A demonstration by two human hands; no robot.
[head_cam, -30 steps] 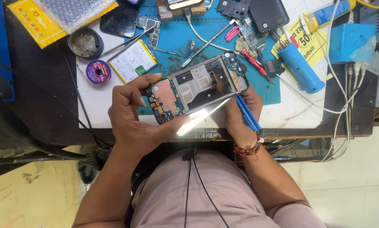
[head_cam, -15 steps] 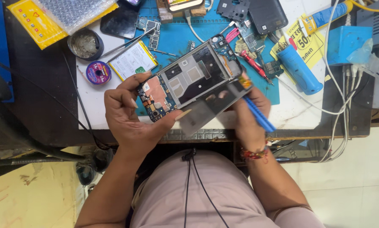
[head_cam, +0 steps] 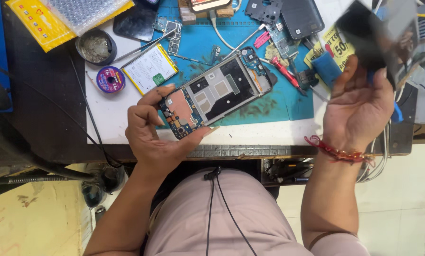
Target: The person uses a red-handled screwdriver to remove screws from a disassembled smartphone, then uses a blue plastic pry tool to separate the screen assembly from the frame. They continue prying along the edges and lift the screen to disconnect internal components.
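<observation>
While the left hand [head_cam: 151, 135] pinches the opened phone [head_cam: 217, 97] by its near end, circuit boards bared, the right hand [head_cam: 359, 106] has swung out to the far side, fingers closed on a dark back panel [head_cam: 378, 35], blurred and lifted clear. Separation looks done; the insides seem left to work on. Half a second ago that panel lay against the phone's lower edge between both hands, a blue tool wedged there.

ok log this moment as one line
left hand: holds opened phone over blue mat | right hand: lifts dark back panel, blurred
</observation>
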